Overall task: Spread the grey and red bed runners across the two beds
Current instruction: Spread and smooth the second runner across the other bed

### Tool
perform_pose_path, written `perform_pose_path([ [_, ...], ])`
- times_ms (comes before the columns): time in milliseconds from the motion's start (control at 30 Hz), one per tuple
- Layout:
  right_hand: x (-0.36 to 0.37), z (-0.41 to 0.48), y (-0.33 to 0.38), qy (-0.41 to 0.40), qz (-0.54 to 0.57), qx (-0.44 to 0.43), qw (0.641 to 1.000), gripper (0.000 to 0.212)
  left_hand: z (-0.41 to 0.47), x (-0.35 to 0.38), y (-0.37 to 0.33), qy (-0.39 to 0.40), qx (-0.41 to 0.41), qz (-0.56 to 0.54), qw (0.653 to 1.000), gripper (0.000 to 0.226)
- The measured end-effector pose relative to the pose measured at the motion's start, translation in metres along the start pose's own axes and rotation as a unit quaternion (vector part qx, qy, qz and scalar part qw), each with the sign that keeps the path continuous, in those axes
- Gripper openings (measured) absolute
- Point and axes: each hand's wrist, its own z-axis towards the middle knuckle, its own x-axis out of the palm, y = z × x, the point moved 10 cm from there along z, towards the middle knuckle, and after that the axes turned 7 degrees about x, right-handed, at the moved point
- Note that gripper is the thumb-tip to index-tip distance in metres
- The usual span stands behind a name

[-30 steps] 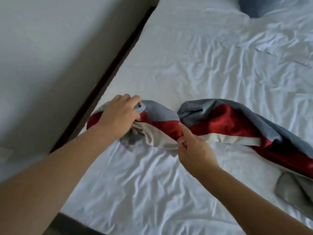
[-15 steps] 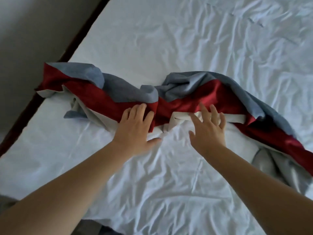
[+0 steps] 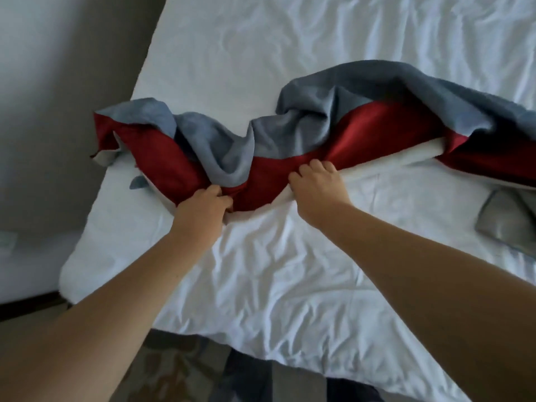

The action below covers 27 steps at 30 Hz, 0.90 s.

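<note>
Left hand (image 3: 203,211) and right hand (image 3: 317,185) side by side, fingers (image 3: 314,166) clenched on bunched grey and red bed runner (image 3: 290,132), white bed (image 3: 261,256) beneath, runner trailing beyond both hands

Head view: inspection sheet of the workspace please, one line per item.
Surface: bed under a wrinkled white sheet; near and left edges in view.
Job's things: grey and red bed runner lies bunched and twisted across the bed, its left end hanging over the left edge, its right end out of frame.
Clutter: grey fabric piece on the sheet at right.
Grippers: left hand and right hand both grip the runner's near edge, fingers curled into it.
Cables: nothing seen.
Surroundings: grey wall at left; patterned floor below.
</note>
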Motion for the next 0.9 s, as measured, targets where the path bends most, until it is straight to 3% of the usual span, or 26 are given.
perform_pose_path([
  [133, 0.035, -0.069, 0.038, 0.078, 0.04, -0.051, 0.995, 0.041, -0.022, 0.006, 0.005, -0.023, -0.005, 0.061, 0.998, 0.026],
  [200, 0.042, -0.099, 0.033, 0.058, 0.051, -0.047, 0.996, 0.045, -0.03, 0.005, -0.011, -0.078, 0.009, 0.087, 0.993, 0.028],
  [267, 0.056, -0.12, 0.022, 0.056, 0.054, -0.029, 0.997, 0.047, -0.038, 0.004, -0.043, -0.151, 0.075, 0.057, 0.984, 0.032],
  [333, 0.062, -0.134, 0.013, 0.041, 0.076, -0.023, 0.996, 0.05, -0.047, 0.011, -0.084, -0.177, 0.172, 0.002, 0.969, 0.04],
  [433, 0.056, -0.145, 0.0, -0.012, 0.087, -0.046, 0.995, 0.053, -0.054, 0.034, -0.131, -0.151, 0.243, -0.02, 0.958, 0.046],
  [500, 0.05, -0.145, -0.019, -0.047, 0.076, -0.055, 0.994, 0.052, -0.051, 0.049, -0.145, -0.12, 0.236, -0.019, 0.964, 0.045],
  [600, 0.042, -0.142, -0.052, -0.08, 0.046, -0.035, 0.995, 0.037, -0.045, 0.048, -0.148, -0.125, 0.205, -0.019, 0.97, 0.024],
  [733, 0.042, -0.145, -0.041, -0.033, 0.053, -0.023, 0.998, 0.023, -0.047, 0.055, -0.143, -0.085, 0.16, -0.012, 0.983, 0.029],
  [900, 0.065, -0.182, 0.014, 0.071, 0.064, -0.083, 0.992, 0.035, -0.071, 0.075, -0.141, 0.016, 0.15, -0.018, 0.988, 0.021],
])
